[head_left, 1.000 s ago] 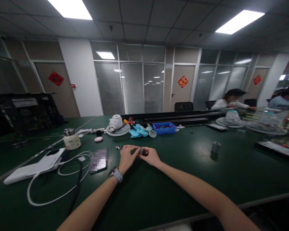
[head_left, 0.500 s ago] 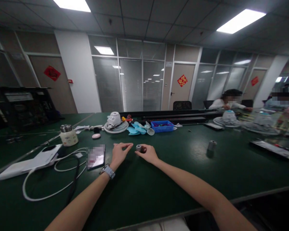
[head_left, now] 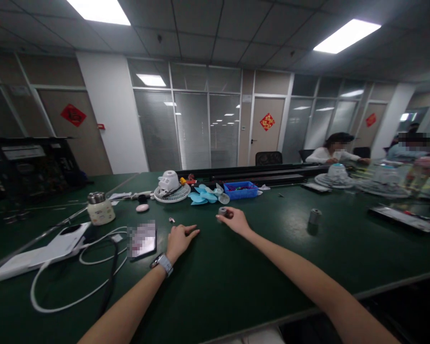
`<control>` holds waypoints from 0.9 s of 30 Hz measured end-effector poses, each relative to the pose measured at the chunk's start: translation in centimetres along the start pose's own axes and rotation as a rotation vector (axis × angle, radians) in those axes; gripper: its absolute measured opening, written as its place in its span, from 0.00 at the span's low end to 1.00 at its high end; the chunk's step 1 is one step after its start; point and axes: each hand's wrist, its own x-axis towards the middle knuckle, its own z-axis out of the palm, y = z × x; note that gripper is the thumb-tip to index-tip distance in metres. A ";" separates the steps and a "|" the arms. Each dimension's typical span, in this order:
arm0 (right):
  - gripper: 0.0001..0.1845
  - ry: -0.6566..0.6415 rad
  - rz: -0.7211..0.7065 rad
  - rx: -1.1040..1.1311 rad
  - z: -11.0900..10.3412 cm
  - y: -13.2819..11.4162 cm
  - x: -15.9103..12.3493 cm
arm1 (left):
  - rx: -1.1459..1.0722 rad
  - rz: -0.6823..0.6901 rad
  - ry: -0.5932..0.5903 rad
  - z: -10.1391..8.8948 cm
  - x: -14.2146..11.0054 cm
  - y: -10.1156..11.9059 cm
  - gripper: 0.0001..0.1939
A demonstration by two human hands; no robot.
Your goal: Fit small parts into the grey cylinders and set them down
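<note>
My right hand [head_left: 233, 220] reaches forward over the green table [head_left: 236, 286] and pinches a small grey cylindrical part [head_left: 222, 211] between its fingertips. My left hand [head_left: 179, 239] rests on the table, fingers loosely curled with the index finger stretched out, holding nothing; a watch is on its wrist. A tiny metal piece [head_left: 171, 220] lies just beyond the left hand. A phone [head_left: 142, 241] lies left of that hand.
A white fan housing [head_left: 171, 187], light blue fan blades [head_left: 205, 195] and a blue bin [head_left: 241, 189] sit farther back. A grey cylinder [head_left: 314, 217] stands to the right. A white jar [head_left: 99, 209], power bank [head_left: 39, 251] and cables lie left. Other people sit at far right.
My hands have come apart. The right hand carried the grey part forward and to the right; the left hand let go and settled onto the table.
</note>
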 end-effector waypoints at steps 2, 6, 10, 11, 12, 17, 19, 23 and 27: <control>0.24 0.155 0.075 -0.140 -4.4 2.6 1.3 | -0.064 -0.033 0.023 0.1 0.1 -0.1 0.22; 0.20 0.403 0.283 -0.522 -12.9 9.1 2.3 | -0.225 -0.137 0.094 0.2 0.3 -0.1 0.19; 0.21 0.450 0.450 -0.701 -17.1 13.5 1.0 | -0.246 -0.214 0.124 0.1 0.2 0.2 0.18; 0.22 0.441 0.476 -0.710 -17.6 14.0 0.6 | -0.241 -0.231 0.127 0.0 0.2 0.2 0.18; 0.22 0.430 0.501 -0.709 -17.9 14.2 0.3 | -0.238 -0.245 0.131 0.0 0.2 0.2 0.18; 0.32 0.601 0.445 -0.787 -16.2 10.9 -0.3 | -0.250 -0.273 0.157 0.2 0.3 0.0 0.16; 0.33 0.633 0.243 -0.791 -13.3 8.0 -0.3 | -0.244 -0.283 0.159 0.3 0.3 -0.2 0.15; 0.22 0.013 -0.083 -0.417 -3.8 1.8 -0.6 | -0.245 -0.281 0.146 0.4 0.3 -0.3 0.12; 0.23 -0.356 -0.137 -0.236 4.5 -1.8 -1.0 | -0.248 -0.277 0.151 0.3 0.3 -0.3 0.12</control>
